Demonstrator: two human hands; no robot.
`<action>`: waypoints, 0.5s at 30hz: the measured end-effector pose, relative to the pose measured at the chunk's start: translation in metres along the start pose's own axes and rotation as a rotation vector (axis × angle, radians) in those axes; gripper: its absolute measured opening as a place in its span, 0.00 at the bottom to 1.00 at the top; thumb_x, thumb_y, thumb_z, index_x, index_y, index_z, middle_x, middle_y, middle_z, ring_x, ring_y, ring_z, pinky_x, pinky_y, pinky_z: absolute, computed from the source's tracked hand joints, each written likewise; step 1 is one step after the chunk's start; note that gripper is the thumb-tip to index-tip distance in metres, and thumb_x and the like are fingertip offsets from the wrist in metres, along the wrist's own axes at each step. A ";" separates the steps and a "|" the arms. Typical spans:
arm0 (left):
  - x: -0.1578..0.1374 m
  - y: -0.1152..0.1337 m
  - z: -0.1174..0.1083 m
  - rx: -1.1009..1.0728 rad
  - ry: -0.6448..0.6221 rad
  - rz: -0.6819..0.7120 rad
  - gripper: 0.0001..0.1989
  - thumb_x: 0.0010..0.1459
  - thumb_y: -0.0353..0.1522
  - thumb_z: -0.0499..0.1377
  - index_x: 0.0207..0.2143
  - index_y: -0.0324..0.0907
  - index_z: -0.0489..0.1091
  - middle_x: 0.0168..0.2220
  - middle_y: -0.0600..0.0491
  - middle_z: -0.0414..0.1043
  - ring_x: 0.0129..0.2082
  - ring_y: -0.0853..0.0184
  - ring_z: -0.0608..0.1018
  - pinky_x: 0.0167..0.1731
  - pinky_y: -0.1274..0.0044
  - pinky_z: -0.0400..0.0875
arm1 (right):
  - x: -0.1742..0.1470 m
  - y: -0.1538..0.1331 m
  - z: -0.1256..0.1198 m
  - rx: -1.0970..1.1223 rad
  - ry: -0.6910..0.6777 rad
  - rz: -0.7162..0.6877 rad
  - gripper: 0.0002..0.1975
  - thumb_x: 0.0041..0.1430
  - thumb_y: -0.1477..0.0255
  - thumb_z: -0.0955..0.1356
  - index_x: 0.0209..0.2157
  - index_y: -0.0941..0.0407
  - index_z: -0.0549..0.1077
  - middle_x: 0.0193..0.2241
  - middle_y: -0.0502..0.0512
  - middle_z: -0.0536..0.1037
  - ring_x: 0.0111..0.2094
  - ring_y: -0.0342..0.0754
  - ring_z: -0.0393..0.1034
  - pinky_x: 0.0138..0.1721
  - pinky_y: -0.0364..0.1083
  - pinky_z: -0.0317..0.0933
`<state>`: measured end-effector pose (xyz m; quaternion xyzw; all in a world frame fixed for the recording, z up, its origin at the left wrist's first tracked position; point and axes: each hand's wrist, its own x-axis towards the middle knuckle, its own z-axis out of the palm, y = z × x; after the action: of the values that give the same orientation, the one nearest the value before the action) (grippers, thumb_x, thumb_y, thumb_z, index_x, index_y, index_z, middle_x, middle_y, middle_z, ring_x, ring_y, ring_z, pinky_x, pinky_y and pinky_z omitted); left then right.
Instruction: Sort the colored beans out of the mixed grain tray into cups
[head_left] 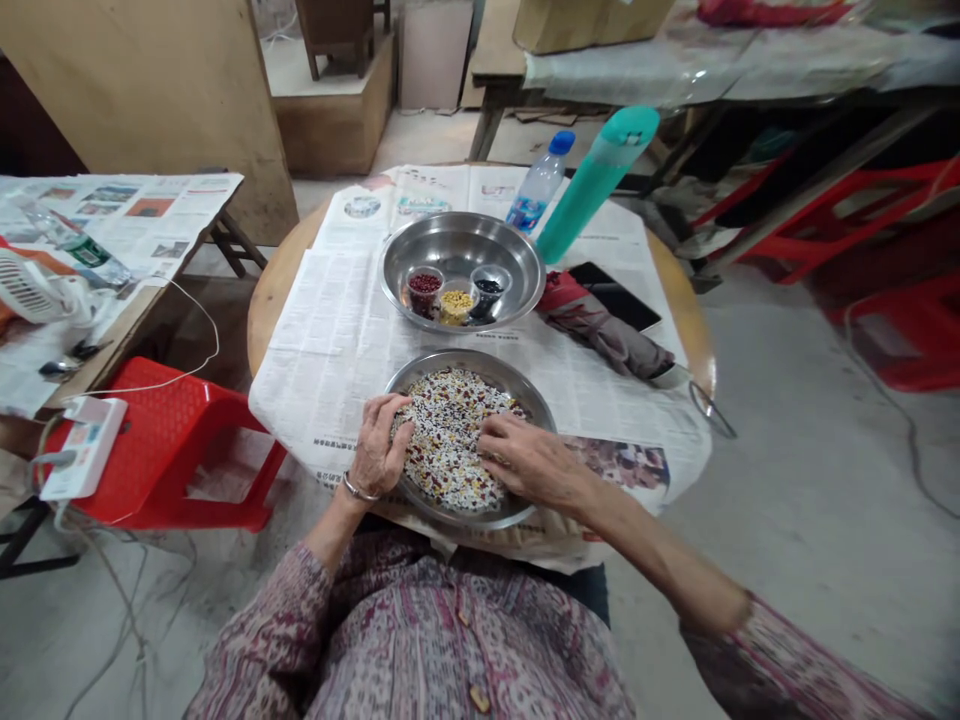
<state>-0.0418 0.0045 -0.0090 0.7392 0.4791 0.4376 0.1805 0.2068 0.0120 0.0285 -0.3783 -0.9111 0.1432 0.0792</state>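
Note:
A shallow metal basin (517, 519) sits at the near edge of the round table, holding a spread mix of white grains and red, yellow and black beans (450, 430). My left hand (380, 440) curls over the basin's left rim, thumb bent inward at the edge of the mix. On the right side, my right hand (525, 455) reaches over the rim with its fingertips drawn together at the mix; whatever they pinch is hidden. Just beyond stands a second metal basin (465, 235) with cups of red beans (425, 285), yellow beans (455, 303) and black beans (489, 287).
Newspaper (315, 330) covers the table. Behind the far basin stand a water bottle (540, 180) and a teal bottle (596, 185). A folded umbrella (607, 325) and a dark phone or tablet (615, 295) lie right. A red stool (172, 450) bearing a power strip (84, 448) is left.

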 end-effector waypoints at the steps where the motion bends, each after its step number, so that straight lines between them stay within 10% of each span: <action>1: 0.000 0.000 0.000 0.002 -0.002 0.000 0.15 0.68 0.33 0.49 0.54 0.40 0.64 0.50 0.44 0.67 0.53 0.61 0.68 0.57 0.65 0.64 | -0.004 -0.001 -0.002 0.002 -0.015 0.013 0.06 0.62 0.76 0.65 0.33 0.56 0.73 0.37 0.57 0.73 0.40 0.48 0.67 0.42 0.47 0.62; 8: 0.004 0.002 -0.001 -0.011 -0.025 0.047 0.12 0.68 0.31 0.49 0.49 0.40 0.67 0.46 0.47 0.72 0.50 0.62 0.71 0.54 0.66 0.64 | 0.009 -0.027 0.006 0.009 -0.238 -0.052 0.09 0.64 0.74 0.63 0.33 0.56 0.75 0.33 0.54 0.76 0.36 0.47 0.70 0.38 0.45 0.61; 15: 0.004 0.000 0.000 -0.066 -0.040 0.050 0.11 0.68 0.30 0.48 0.46 0.40 0.68 0.44 0.47 0.74 0.46 0.63 0.73 0.51 0.65 0.65 | 0.041 0.007 0.005 -0.102 0.073 0.271 0.12 0.65 0.72 0.62 0.44 0.55 0.76 0.43 0.60 0.76 0.47 0.52 0.67 0.45 0.48 0.64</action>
<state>-0.0413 0.0080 -0.0066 0.7532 0.4420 0.4428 0.2030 0.1815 0.0450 0.0231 -0.5061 -0.8544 0.0924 0.0728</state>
